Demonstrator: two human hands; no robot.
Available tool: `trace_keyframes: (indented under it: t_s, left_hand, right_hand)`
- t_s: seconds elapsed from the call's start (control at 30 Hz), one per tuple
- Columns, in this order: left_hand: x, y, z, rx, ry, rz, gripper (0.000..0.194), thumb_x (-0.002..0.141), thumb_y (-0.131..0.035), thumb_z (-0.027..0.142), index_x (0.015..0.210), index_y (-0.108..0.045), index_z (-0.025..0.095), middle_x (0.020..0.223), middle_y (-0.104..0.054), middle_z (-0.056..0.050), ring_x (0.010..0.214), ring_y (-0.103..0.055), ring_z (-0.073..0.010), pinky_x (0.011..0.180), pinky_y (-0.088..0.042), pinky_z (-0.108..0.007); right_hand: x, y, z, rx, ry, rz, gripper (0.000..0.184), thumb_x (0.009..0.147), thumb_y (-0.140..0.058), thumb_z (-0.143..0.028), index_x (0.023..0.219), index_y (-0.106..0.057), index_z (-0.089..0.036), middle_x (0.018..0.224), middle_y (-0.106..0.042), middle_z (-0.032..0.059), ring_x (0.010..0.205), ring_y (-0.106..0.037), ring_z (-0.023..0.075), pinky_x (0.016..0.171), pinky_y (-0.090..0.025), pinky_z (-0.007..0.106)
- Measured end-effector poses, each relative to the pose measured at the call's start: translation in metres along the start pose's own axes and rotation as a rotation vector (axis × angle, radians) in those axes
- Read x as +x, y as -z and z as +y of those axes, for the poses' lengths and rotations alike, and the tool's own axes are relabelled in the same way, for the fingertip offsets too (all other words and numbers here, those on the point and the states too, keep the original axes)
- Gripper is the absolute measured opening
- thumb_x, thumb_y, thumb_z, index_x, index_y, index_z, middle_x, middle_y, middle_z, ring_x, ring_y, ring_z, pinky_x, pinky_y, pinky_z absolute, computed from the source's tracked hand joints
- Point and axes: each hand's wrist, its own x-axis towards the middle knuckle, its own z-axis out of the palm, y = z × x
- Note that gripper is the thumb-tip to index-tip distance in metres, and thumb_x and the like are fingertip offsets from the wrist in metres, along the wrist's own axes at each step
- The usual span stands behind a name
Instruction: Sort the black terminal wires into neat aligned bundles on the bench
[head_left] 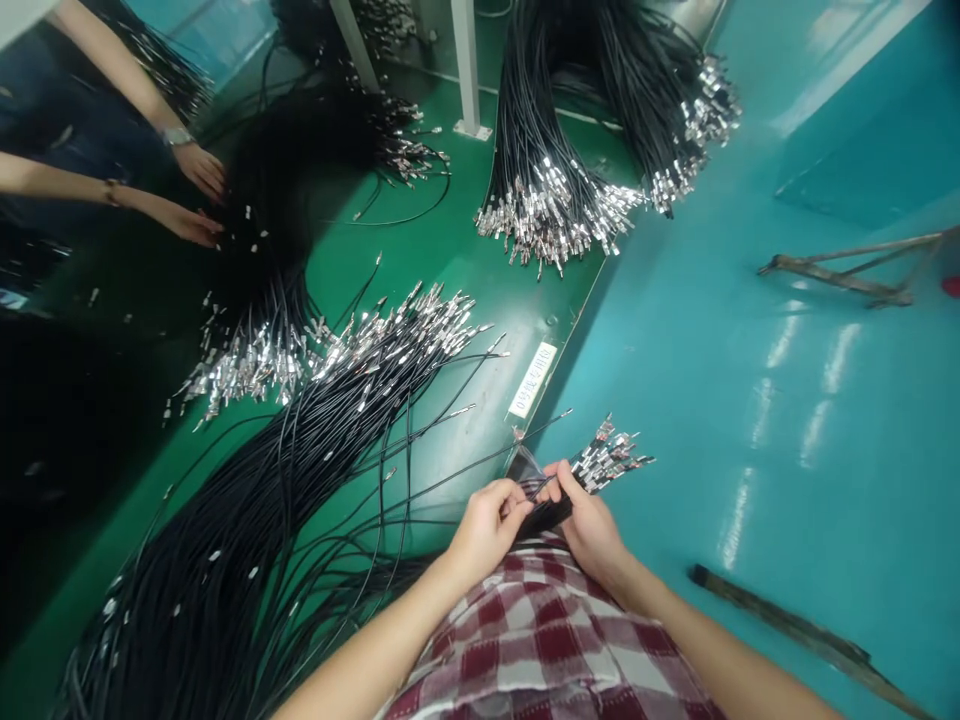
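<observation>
My right hand (589,520) is closed around a small bundle of black cables (551,513) whose silver metal terminals (611,458) fan out past its fingers, beyond the table edge. My left hand (487,525) pinches the same bundle just left of the right hand, fingers curled. Both hands hover over my red-and-white checked clothing (540,630). A large loose pile of black cables with silver ends (300,450) lies across the green table (450,260) to my left.
Further bundles of terminated cables lie at the table's far side (555,200) and upper right (690,110). Another person's two hands (195,195) rest on a dark cable heap at upper left. A white label (532,378) marks the table edge. Teal floor (750,400) lies right.
</observation>
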Motion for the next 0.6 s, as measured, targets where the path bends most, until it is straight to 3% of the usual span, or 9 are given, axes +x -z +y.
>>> trace_keyframes:
  t_s: [0.17, 0.23, 0.3, 0.4, 0.53, 0.6]
  left_hand:
    - [0.036, 0.012, -0.028, 0.403, 0.012, 0.165, 0.005, 0.086, -0.054, 0.013, 0.088, -0.056, 0.017, 0.098, -0.061, -0.009, 0.097, -0.055, -0.0244, 0.085, -0.044, -0.037]
    - [0.038, 0.009, -0.031, 0.401, 0.08, 0.138, 0.01, 0.086, -0.05, 0.009, 0.086, -0.055, 0.018, 0.091, -0.06, -0.008, 0.09, -0.057, -0.0229, 0.081, -0.045, -0.036]
    - [0.027, 0.002, -0.025, 0.242, 0.093, 0.119, 0.011, 0.091, -0.045, 0.013, 0.087, -0.054, 0.019, 0.084, -0.06, -0.005, 0.081, -0.057, -0.0193, 0.076, -0.045, -0.032]
    - [0.005, -0.016, -0.009, 0.005, 0.081, 0.125, 0.009, 0.091, -0.046, 0.016, 0.089, -0.054, 0.02, 0.081, -0.06, -0.002, 0.076, -0.057, -0.0163, 0.073, -0.045, -0.028]
    - [-0.01, -0.037, 0.0, -0.222, 0.321, 0.184, 0.008, 0.083, -0.054, 0.012, 0.079, -0.054, 0.019, 0.067, -0.057, 0.002, 0.064, -0.055, -0.0142, 0.064, -0.044, -0.026]
    - [-0.011, -0.039, -0.003, -0.246, 0.359, 0.205, 0.008, 0.079, -0.059, 0.013, 0.074, -0.056, 0.019, 0.067, -0.058, 0.001, 0.067, -0.056, -0.0153, 0.067, -0.044, -0.027]
  right_hand:
    - [0.004, 0.01, -0.001, -0.028, -0.045, 0.029, 0.035, 0.068, -0.079, -0.053, 0.067, -0.066, -0.021, 0.087, -0.069, 0.0016, 0.076, -0.061, 0.0174, 0.073, -0.052, 0.029]
    - [0.007, 0.01, -0.001, -0.016, -0.06, 0.046, 0.03, 0.073, -0.075, -0.05, 0.073, -0.068, -0.021, 0.109, -0.069, 0.0052, 0.098, -0.063, 0.0209, 0.087, -0.051, 0.031]
    - [0.01, 0.008, 0.001, 0.0, -0.083, 0.048, 0.028, 0.08, -0.069, -0.048, 0.08, -0.07, -0.02, 0.117, -0.068, 0.0081, 0.114, -0.058, 0.0217, 0.098, -0.047, 0.032]
    - [0.012, 0.006, 0.006, 0.027, -0.097, 0.042, 0.023, 0.084, -0.064, -0.044, 0.083, -0.068, -0.021, 0.111, -0.069, 0.0073, 0.115, -0.059, 0.0209, 0.099, -0.047, 0.032]
    - [0.008, 0.002, 0.008, 0.029, -0.006, -0.011, 0.02, 0.078, -0.072, -0.041, 0.075, -0.06, -0.025, 0.077, -0.063, -0.0024, 0.094, -0.063, 0.018, 0.085, -0.053, 0.03]
    - [0.006, -0.004, 0.006, 0.037, 0.025, -0.04, 0.024, 0.077, -0.074, -0.042, 0.076, -0.057, -0.025, 0.067, -0.054, -0.0052, 0.079, -0.06, 0.0153, 0.079, -0.054, 0.029]
